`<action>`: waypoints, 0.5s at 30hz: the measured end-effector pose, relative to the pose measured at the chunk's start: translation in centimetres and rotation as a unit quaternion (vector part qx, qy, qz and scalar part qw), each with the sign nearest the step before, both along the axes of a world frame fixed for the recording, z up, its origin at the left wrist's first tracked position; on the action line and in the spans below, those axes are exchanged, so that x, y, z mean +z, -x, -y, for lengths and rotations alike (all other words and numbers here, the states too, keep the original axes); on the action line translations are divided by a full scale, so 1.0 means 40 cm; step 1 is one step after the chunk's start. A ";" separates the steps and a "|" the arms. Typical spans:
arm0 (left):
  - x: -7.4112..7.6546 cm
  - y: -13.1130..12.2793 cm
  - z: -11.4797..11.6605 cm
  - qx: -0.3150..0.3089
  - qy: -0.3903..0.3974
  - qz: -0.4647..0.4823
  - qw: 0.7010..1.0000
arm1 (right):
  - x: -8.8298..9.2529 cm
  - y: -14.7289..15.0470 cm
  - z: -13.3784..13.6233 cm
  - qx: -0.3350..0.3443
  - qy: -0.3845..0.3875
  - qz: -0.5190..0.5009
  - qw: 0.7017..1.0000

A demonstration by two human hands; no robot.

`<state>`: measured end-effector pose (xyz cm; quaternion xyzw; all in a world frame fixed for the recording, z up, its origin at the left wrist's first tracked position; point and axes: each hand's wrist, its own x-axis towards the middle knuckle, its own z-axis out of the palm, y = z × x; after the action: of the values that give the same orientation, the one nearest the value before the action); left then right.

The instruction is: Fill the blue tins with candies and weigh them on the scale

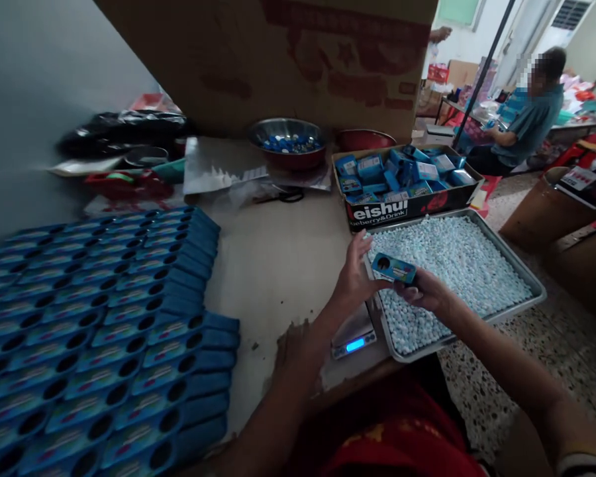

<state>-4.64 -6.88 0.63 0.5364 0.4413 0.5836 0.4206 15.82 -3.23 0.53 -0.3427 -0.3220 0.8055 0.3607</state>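
Observation:
My right hand [424, 289] grips a small blue box [401, 270] that has a round dark hole in its top. It holds the box above the near left part of a metal tray [540, 291] of small pale blue and white pellets [457, 265]. Just left of the box is my left hand [355, 275], fingers raised and apart, its thumb reaching toward the box's lower edge. Whether the thumb touches the box I cannot tell. Below my hands, a small digital scale [353, 344] with a lit blue display sits partly beside the tray.
Rows of blue boxes [104, 331] fill the table's left side. Behind the tray stands a carton [377, 215] of jumbled blue boxes. A metal bowl [288, 156], scissors [291, 195] and a large cardboard box [278, 66] are farther back. A person [531, 119] sits at the right.

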 end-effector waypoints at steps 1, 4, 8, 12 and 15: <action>-0.014 -0.025 0.021 0.004 0.017 0.036 0.999 | -0.012 0.009 0.031 -0.041 -0.017 0.004 0.999; -0.054 -0.096 0.106 0.007 0.065 0.181 0.981 | -0.039 0.056 0.104 -0.158 -0.080 0.025 0.984; -0.064 -0.136 0.134 0.143 0.103 0.272 0.946 | -0.069 0.109 0.158 -0.159 -0.161 0.084 0.970; -0.052 -0.096 0.027 0.176 0.135 0.284 0.933 | -0.078 -0.004 0.070 -0.124 -0.297 0.243 0.915; -0.055 -0.084 -0.085 0.155 0.128 0.278 0.939 | -0.077 -0.196 -0.105 -0.186 -0.343 0.338 0.856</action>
<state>-1.28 -3.50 -1.57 0.2196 0.4553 0.7061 0.4959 23.67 0.96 -2.54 -0.5019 -0.6103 0.3961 0.4678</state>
